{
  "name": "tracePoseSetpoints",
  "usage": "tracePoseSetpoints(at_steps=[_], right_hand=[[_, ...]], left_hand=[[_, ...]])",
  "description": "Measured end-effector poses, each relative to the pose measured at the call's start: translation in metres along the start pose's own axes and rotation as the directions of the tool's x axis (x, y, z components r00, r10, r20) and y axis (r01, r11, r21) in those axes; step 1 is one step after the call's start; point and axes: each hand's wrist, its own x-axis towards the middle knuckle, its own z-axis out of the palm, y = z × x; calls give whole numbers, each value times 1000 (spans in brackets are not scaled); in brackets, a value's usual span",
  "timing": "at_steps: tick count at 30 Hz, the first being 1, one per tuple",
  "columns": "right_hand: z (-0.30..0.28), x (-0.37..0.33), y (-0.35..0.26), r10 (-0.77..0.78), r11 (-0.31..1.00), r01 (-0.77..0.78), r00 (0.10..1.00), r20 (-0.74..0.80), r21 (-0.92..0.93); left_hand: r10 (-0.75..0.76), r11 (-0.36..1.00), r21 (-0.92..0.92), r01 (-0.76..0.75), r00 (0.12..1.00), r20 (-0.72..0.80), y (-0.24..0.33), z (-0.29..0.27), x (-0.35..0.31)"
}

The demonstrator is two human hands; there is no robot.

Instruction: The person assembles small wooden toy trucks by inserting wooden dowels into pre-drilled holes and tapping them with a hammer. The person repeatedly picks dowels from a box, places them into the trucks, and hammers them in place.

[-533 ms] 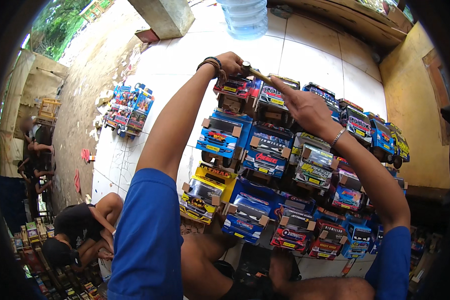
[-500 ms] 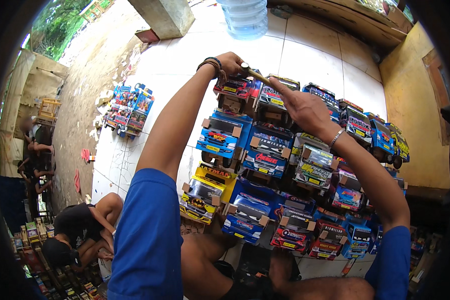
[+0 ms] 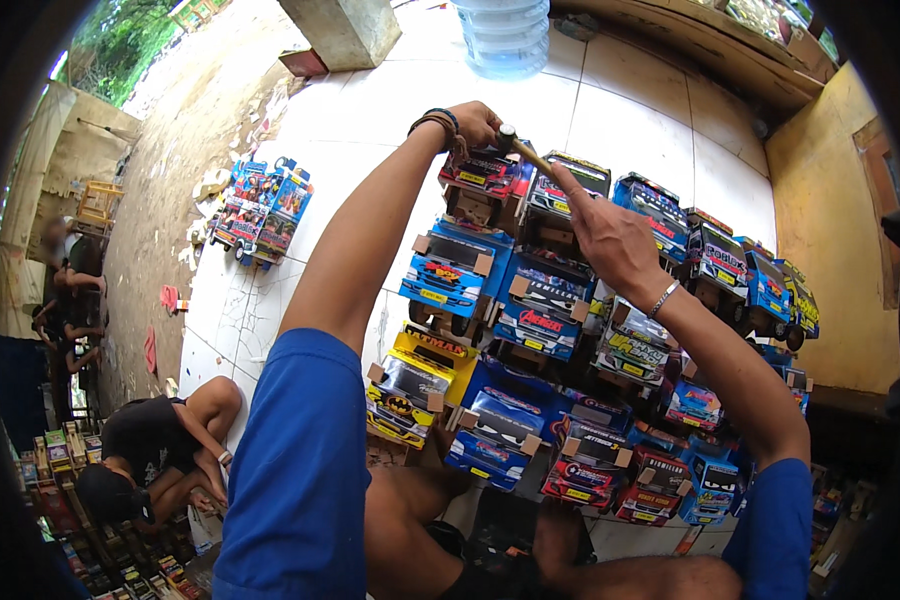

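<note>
My right hand (image 3: 615,240) is closed round the wooden handle of a hammer (image 3: 535,155), its index finger stretched along the handle. The hammer's head lies beside the fingers of my left hand (image 3: 473,125), at the far end of a red toy truck (image 3: 485,172). The left fingers are curled over that truck's far edge; what they pinch is hidden. Just right of it, under the handle, stands a dark toy truck (image 3: 568,180) with a yellow plate. Nearer to me are a blue toy truck (image 3: 440,280) and a yellow toy truck (image 3: 410,395).
Several more toy trucks (image 3: 540,310) stand in close rows on the white tiles (image 3: 370,125). A clear blue water jug (image 3: 503,40) stands beyond. Two stacked-looking toy trucks (image 3: 260,215) are at left. A person in black (image 3: 155,450) crouches beside many small wooden pieces at lower left.
The whole view has shifted slightly, with the trucks a little further right. My right hand has come slightly nearer to me, and the hammer's handle slants more steeply. Both hands keep their hold.
</note>
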Motion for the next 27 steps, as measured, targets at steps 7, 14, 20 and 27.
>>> tracePoseSetpoints(at_steps=[7, 14, 20, 27], right_hand=[[6, 1, -2, 17, 999, -11, 992, 126, -47], [-2, 3, -1, -68, 995, 68, 998, 0, -73], [-7, 10, 5, -100, 994, 97, 991, -86, -43], [-2, 5, 4, -70, 997, 69, 995, -68, -23]], left_hand=[[-8, 993, -116, 13, 999, 38, 7, 3, -9], [8, 999, -32, -7, 1000, 17, 13, -1, -17], [7, 1000, 4, -7, 1000, 6, 13, 0, -20], [-32, 997, 69, 29, 998, 47, 4, -2, -4]])
